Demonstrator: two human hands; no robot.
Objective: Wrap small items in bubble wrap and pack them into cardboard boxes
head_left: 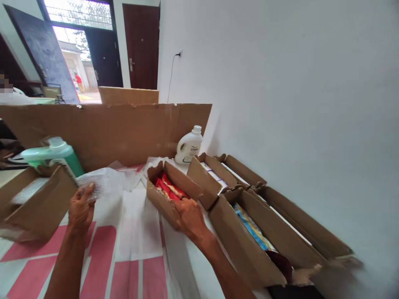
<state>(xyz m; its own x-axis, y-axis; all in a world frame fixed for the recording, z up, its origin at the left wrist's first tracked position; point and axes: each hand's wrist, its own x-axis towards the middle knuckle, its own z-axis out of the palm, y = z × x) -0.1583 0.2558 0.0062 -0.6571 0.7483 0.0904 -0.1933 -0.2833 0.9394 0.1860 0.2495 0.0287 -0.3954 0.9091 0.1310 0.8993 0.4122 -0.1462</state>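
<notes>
My left hand [81, 207] pinches a clear bubble-wrap bag [101, 180] above the table, left of centre. My right hand [190, 218] reaches over the near edge of a narrow cardboard box [165, 207]. Inside that box lie shiny red packets [168, 189], and the fingertips are at their near end. Part of the fingers is hidden by the box and the hand itself, so whether they grip a packet does not show.
On the right, several open cardboard boxes [243, 245] hold white items and a blue-yellow packet [252, 228]. Another box [37, 207] stands left, before a green jug [62, 155]. A white detergent jug [189, 147] stands by a cardboard panel [124, 133]. Clear sheets [139, 224] cover part of the tabletop.
</notes>
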